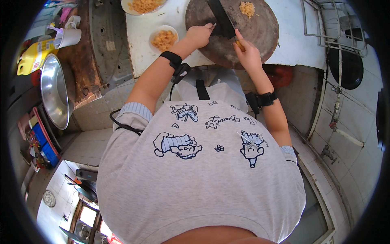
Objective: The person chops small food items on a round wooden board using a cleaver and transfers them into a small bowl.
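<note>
A cleaver (221, 19) with a dark broad blade and yellowish handle is in my right hand (248, 52), the index finger stretched along the blade's end. Beneath the blade lies a thick round wooden chopping board (262, 33). My left hand (198, 36) rests over the board's left part, its fingers pinched on a small pale piece (214, 24) beside the blade. What this piece is cannot be made out. On the far right of the board sits a little heap of finely chopped yellowish food (247, 9).
Left of the board, a white bowl (150, 36) and a larger dish (122, 6) hold orange-yellow chopped food. Further left are a steel basin (54, 91), a white mug (68, 38) and a yellow bottle (33, 58). A metal rack (320, 42) stands at the right.
</note>
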Available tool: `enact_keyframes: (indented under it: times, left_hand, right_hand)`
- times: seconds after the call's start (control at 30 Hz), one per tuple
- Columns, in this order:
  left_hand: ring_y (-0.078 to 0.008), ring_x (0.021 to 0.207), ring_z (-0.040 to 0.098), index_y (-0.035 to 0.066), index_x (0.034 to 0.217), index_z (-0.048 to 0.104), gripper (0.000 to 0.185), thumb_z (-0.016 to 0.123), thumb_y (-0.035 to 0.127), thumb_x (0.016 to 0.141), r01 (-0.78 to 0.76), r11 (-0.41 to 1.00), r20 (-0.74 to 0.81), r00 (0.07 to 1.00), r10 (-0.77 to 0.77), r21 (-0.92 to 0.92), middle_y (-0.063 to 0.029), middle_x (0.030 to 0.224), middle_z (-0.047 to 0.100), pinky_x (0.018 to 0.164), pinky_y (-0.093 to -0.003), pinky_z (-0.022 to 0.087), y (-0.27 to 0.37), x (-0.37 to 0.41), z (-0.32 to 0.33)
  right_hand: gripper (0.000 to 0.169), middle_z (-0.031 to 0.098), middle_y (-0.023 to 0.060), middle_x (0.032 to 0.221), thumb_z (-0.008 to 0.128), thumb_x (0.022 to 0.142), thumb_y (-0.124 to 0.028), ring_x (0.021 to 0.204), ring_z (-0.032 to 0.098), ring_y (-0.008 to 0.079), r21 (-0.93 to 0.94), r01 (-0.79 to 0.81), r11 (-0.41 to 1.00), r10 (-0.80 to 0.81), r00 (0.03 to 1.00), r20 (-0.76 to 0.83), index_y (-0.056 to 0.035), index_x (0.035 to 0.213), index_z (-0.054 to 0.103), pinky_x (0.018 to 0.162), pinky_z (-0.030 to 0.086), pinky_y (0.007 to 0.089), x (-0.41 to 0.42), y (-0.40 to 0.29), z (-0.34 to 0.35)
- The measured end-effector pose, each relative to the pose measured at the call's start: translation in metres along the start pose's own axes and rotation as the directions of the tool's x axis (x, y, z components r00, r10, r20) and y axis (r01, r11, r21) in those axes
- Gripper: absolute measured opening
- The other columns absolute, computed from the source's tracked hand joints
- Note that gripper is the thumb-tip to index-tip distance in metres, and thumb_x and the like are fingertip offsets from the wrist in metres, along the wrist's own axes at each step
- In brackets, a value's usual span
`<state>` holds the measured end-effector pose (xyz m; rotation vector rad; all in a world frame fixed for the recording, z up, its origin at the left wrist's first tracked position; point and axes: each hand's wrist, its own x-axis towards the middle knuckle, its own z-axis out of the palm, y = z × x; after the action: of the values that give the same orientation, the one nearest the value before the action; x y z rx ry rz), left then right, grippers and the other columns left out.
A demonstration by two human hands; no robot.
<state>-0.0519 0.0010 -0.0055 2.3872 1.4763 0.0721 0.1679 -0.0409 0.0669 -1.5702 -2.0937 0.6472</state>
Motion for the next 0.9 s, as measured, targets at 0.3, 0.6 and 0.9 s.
enact_keyframes:
  times: [0.3, 0.6, 0.9]
  left_hand:
    - [-0.0297, 0.091, 0.064, 0.011, 0.132, 0.051, 0.057, 0.052, 0.006, 0.076, -0.010, 1.000, 0.014, 1.000, 0.011, -0.020, -0.0012, 0.140, 0.047, 0.078, -0.0411, 0.053, -0.005, -0.008, 0.000]
    - [-0.0280, 0.104, 0.059, 0.008, 0.131, 0.052, 0.057, 0.052, 0.002, 0.074, -0.051, 0.999, -0.067, 0.996, 0.051, 0.002, -0.0033, 0.138, 0.048, 0.086, -0.0381, 0.051, -0.005, -0.011, 0.004]
    - [-0.0270, 0.106, 0.058, 0.008, 0.129, 0.054, 0.056, 0.053, 0.002, 0.073, -0.055, 0.998, -0.075, 0.996, 0.055, -0.002, -0.0033, 0.134, 0.051, 0.089, -0.0363, 0.049, -0.004, -0.011, 0.001]
  right_hand:
    - [0.052, 0.058, 0.0147, 0.073, 0.066, 0.084, -0.016, 0.066, 0.059, 0.0297, 0.091, 0.020, 0.996, -0.016, 0.999, -0.048, -0.0253, 0.134, 0.053, 0.064, 0.049, 0.0376, -0.005, -0.005, -0.004]
    - [0.051, 0.060, 0.0164, 0.078, 0.066, 0.085, -0.013, 0.068, 0.059, 0.0308, 0.093, -0.024, 0.995, 0.021, 0.999, 0.028, -0.0223, 0.133, 0.054, 0.066, 0.049, 0.0354, -0.012, -0.014, -0.001]
    - [0.055, 0.060, 0.0165, 0.078, 0.062, 0.086, -0.018, 0.071, 0.061, 0.0347, 0.032, -0.031, 0.999, 0.029, 0.999, 0.045, -0.0281, 0.138, 0.047, 0.065, 0.050, 0.0412, -0.016, -0.008, 0.003]
